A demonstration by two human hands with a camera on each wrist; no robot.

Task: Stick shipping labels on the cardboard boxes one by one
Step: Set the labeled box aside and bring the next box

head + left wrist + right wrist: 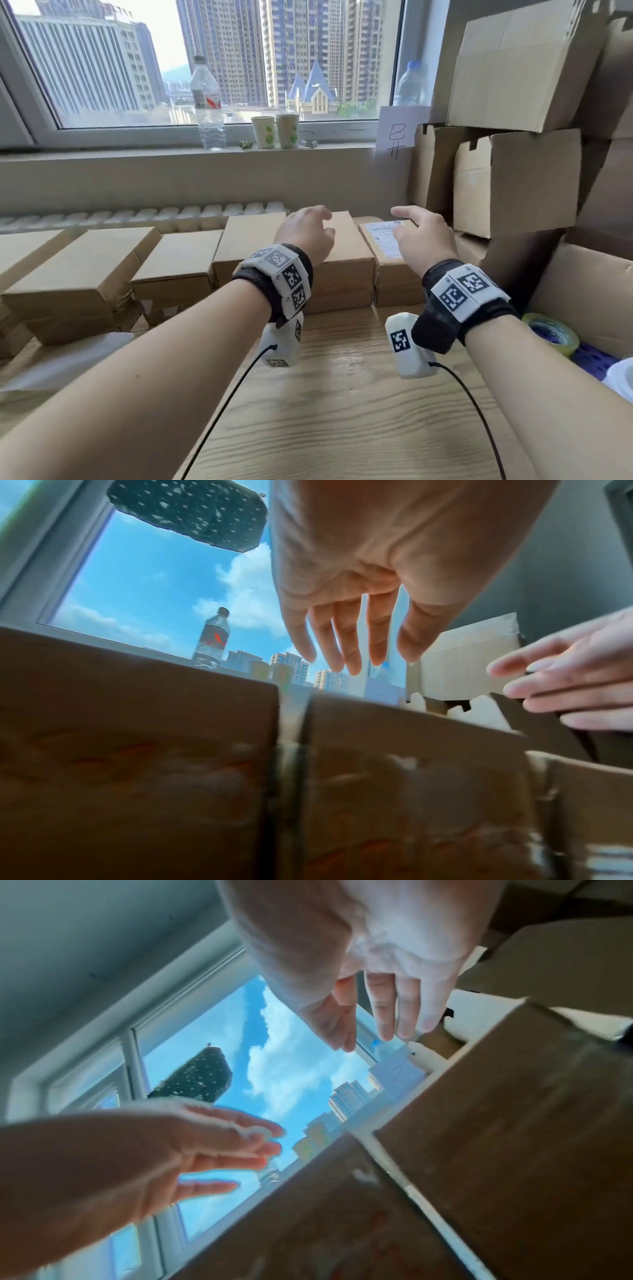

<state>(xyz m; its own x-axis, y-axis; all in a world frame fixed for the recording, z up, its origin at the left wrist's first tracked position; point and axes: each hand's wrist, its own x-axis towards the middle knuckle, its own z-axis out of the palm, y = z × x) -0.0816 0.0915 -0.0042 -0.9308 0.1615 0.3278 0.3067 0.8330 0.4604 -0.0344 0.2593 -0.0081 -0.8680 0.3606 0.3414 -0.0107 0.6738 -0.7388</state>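
With both the left hand [308, 229] and the right hand [419, 233] spread wide and empty, the white printed shipping label [382, 236] on the far-right brown cardboard box [394, 274] is best smoothed flat from centre outward.

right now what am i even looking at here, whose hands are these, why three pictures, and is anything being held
These are a person's two bare hands, with tracking bands and small cameras strapped at the wrists. The big picture comes from a camera on the person's head; the other two look up along each hand from the wrist.

On the wooden table stands a row of closed cardboard boxes. The rightmost box already has a white shipping label on top; the others in view look bare.

The left hand hovers over the box beside it, the right hand over the labelled one. Both have relaxed, spread fingers: no grip on anything.

A water bottle and two paper cups sit on the windowsill.
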